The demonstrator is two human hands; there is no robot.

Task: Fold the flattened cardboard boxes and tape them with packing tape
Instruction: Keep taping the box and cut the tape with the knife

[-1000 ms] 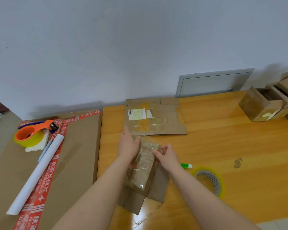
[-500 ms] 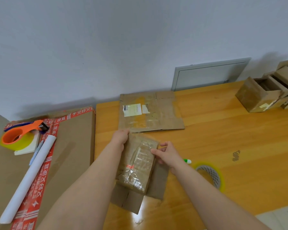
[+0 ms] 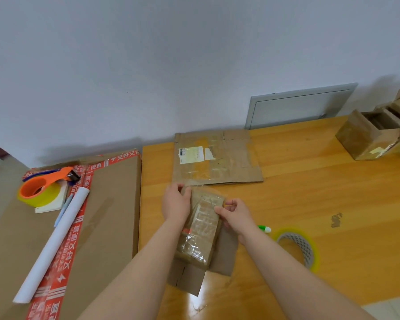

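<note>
Box axis 7-to-1 o'clock; left hand grips its 11 o'clock corner, right hand pinches its 2 o'clock edge.

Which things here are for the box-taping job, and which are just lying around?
For the job: small box held by left hand and right hand; flattened box; tape roll; orange tape dispenser.
Just lying about: white paper roll; green marker; blue pen; notepad.
</note>
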